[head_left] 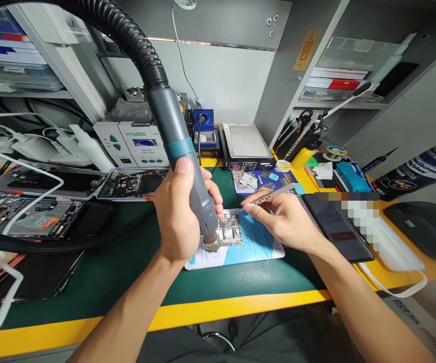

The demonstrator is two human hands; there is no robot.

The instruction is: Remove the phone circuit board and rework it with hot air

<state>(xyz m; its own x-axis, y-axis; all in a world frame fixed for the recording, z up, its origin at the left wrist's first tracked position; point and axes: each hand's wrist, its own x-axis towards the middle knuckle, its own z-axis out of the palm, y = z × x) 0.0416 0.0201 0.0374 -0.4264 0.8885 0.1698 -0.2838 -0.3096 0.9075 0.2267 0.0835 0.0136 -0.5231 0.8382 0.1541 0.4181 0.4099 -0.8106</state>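
So we've got our left hand (178,217) wrapped around a dark grey hot-air gun (180,146) right in the middle of the frame, fingers clamped on the barrel with the thumb lying along its upper side. Its black ribbed hose (136,50) arcs off to the upper left. The gun tilts down to the right, and the metal nozzle is right at the left edge of a small circuit board (228,223), a bit below and right of centre; we can't tell if it actually touches. Our right hand (284,217), just right of that, has its fingers pinched together on a pair of metal tweezers (276,194) with a row of holes, the thin end angled toward the board's upper edge. The tips are too small for us to say whether they make contact. The board lies on a blue-and-white printed sheet (263,247), and that's on our green tabletop (100,282) with the yellow border. Behind the gun sits a white station (142,146) with a small display, then a blue iron stand (203,121) and a flat box with a pale top (248,141) at upper centre. Opened-up electronics (40,222) crowd the left side, white cables looping over them, while a phone (338,227) lies right of our right hand and a big dark spray can (422,166) leans near the right edge.
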